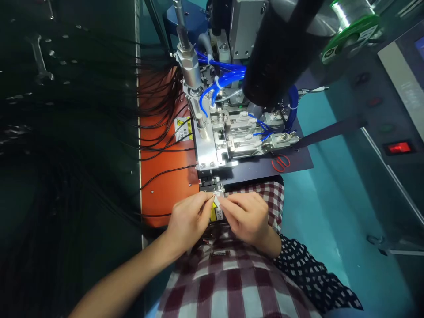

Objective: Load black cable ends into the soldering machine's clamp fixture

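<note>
Both hands meet at the near end of a metal bench machine [207,152] with blue air tubes. My left hand [190,216] is pinched at the machine's front fixture [212,185]; whatever lies between its fingertips is too small to make out. Just to its right, my right hand [247,216] also pinches, thumb against fingers, and its contents are hidden too. A yellow-and-white warning label [217,213] shows between the two hands. Thin black cables [162,172] run across the orange plate [168,194] to the machine's left side.
Red-handled scissors [281,163] lie on the dark base plate right of the machine. A wrench [41,59] and a mass of black cables rest on the dark table at left. A black cylinder [274,57] and a green-rimmed wire spool [351,37] hang above. A red switch [399,147] glows at right.
</note>
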